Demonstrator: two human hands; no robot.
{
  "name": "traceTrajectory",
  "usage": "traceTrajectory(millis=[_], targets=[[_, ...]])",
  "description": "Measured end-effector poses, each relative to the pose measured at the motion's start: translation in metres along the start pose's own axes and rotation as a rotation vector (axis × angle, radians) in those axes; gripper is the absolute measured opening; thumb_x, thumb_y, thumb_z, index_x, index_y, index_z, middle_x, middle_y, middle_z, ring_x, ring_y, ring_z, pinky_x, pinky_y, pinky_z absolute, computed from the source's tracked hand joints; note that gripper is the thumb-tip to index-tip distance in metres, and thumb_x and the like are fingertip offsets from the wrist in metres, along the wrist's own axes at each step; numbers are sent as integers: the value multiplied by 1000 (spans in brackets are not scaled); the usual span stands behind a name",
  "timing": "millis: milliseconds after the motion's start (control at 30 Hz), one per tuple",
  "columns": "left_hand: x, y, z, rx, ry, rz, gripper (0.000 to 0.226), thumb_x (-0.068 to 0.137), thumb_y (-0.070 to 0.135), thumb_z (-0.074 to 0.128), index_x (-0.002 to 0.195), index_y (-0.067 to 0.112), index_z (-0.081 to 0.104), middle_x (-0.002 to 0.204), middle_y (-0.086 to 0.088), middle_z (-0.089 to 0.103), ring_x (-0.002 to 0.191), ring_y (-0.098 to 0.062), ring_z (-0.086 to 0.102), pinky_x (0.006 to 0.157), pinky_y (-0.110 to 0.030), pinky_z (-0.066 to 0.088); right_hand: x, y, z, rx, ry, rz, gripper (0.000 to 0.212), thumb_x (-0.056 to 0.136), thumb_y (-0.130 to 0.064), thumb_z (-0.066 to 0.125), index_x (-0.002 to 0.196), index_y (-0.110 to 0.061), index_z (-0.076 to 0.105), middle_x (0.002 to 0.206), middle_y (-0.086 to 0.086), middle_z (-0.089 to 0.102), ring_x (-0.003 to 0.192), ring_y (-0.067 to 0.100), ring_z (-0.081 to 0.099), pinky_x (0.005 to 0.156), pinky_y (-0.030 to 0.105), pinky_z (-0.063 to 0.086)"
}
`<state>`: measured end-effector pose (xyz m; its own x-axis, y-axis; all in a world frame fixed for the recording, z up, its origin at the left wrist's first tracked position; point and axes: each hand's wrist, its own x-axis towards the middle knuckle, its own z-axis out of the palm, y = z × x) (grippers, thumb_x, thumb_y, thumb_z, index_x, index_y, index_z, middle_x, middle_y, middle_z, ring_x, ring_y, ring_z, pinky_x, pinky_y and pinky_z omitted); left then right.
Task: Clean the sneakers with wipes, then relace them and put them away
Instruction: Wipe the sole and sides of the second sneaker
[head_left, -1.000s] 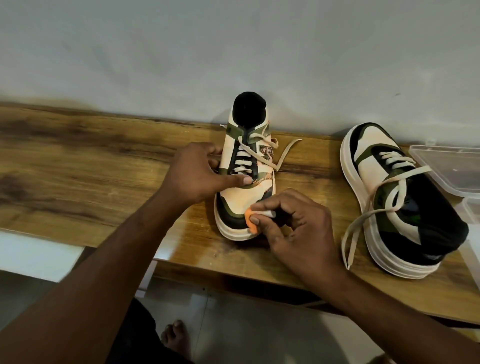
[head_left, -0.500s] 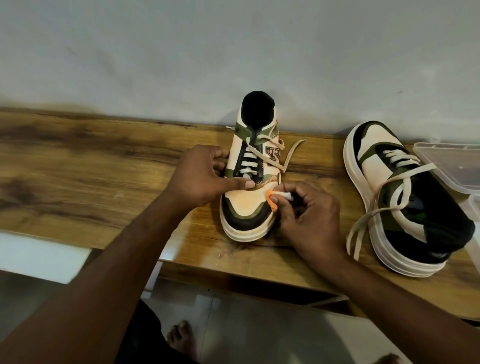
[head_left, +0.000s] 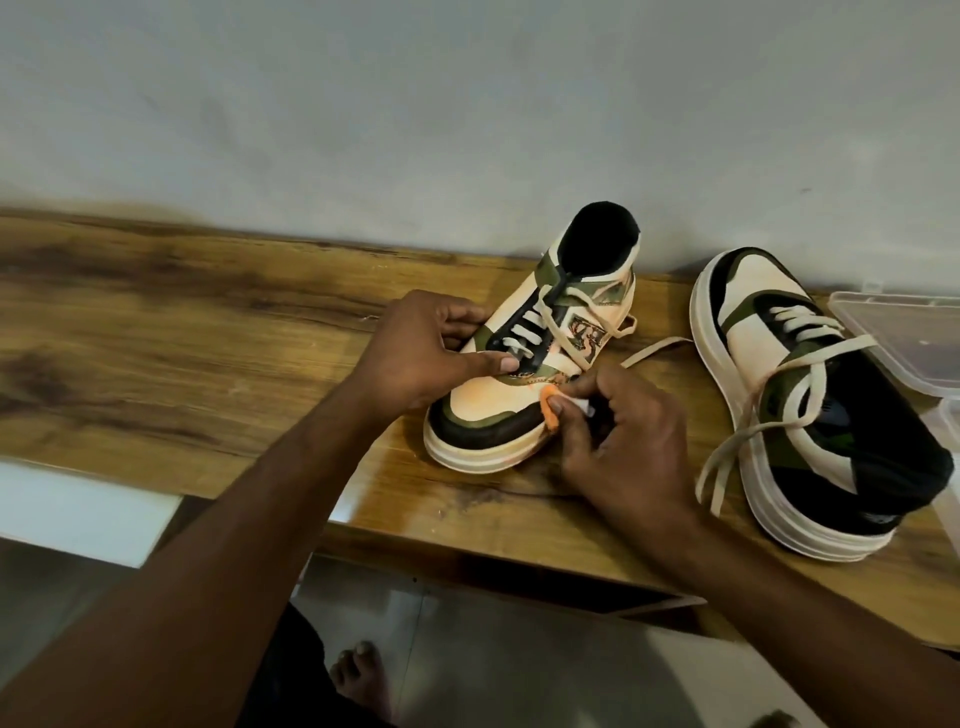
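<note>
Nearest us, a bare foot (head_left: 358, 670) on the floor, below the counter (head_left: 208, 332) front edge. Our right hand (head_left: 623, 441) sits at the near sneaker (head_left: 519, 374), fingers curled and pinching a small wipe (head_left: 551, 410), stained orange, against the toe's right side. Our left hand (head_left: 415, 353) grips the same sneaker from the left, thumb pressed across the lower laces, other fingers curled round its far side.

Risk, as we judge it: the toe sits close to the counter's front edge, and a hard wiping stroke toward us could push the sneaker off. Orange smears show on the toe and sole; the stained wipe may spread colour rather than lift it.

Further right, the second sneaker (head_left: 810, 405) rests apart, its loose laces (head_left: 727, 467) trailing near the edge, liable to snag our right wrist. A clear plastic box (head_left: 898, 338) lies beyond it at the frame's right. Open counter stretches left. The wall (head_left: 415, 104) closes the back.
</note>
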<state>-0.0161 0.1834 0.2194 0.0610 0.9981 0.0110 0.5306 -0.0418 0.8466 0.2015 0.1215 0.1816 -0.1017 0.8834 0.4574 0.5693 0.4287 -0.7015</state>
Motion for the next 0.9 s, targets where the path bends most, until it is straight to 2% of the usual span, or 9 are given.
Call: traceTrajectory(millis=[167, 300, 400, 500, 600, 700, 800, 900], targets=[[3, -3, 4, 4, 28, -21, 65, 63, 28, 100, 123, 17, 77, 109, 3, 80, 95, -5, 76, 89, -34, 63, -4, -10, 4, 5, -10, -92, 10, 90, -6, 79, 93, -9, 69, 88, 0, 69, 78, 12, 63, 65, 32, 55], [4, -7, 4, 2, 36, -30, 65, 62, 30, 101, 120, 16, 78, 107, 2, 80, 96, -9, 77, 90, -41, 63, -5, -22, 7, 4, -189, -246, 7, 93, -6, 76, 96, -8, 70, 92, 2, 66, 78, 15, 59, 62, 32, 52], [4, -7, 4, -4, 23, -23, 62, 64, 29, 99, 121, 15, 78, 108, 2, 80, 97, -10, 76, 92, -40, 62, 12, -8, -4, -67, -152, -123, 10, 90, -9, 79, 94, -16, 72, 90, -7, 66, 80, 5, 58, 66, 25, 54], [2, -6, 8, -9, 50, -4, 57, 67, 30, 99, 119, 16, 78, 106, 3, 80, 92, -6, 77, 88, -35, 63, 24, 2, -11, -117, -89, -27, 9, 88, -12, 80, 92, -17, 74, 88, -8, 69, 80, 3, 61, 68, 28, 57], [2, -6, 13, 9, 97, 8, 54, 68, 31, 98, 117, 18, 78, 103, 5, 80, 88, -2, 76, 84, -28, 63, 19, -7, -6, -80, -100, -6, 10, 88, -11, 80, 92, -18, 74, 88, -9, 70, 81, 3, 63, 69, 27, 58], [1, -5, 14, 26, 90, 26, 53, 69, 30, 98, 117, 21, 78, 103, 9, 79, 91, 1, 75, 84, -23, 61, 10, -22, 0, -2, -167, -57, 8, 88, -12, 82, 93, -16, 76, 89, -7, 72, 80, 2, 65, 69, 18, 54], [-1, -1, 15, 11, 27, 58, 39, 73, 21, 95, 105, 32, 78, 94, 17, 78, 87, 5, 74, 83, -19, 59, 13, -22, -3, -17, -233, -80, 9, 87, -12, 82, 92, -17, 77, 86, -10, 70, 75, -2, 60, 67, 9, 46], [0, 0, 18, 4, 66, 41, 38, 72, 20, 95, 106, 30, 79, 95, 14, 79, 85, 3, 74, 83, -23, 61, 26, -14, -17, -104, -212, -17, 11, 86, -12, 82, 90, -21, 77, 83, -14, 69, 75, -2, 61, 67, 11, 49]])
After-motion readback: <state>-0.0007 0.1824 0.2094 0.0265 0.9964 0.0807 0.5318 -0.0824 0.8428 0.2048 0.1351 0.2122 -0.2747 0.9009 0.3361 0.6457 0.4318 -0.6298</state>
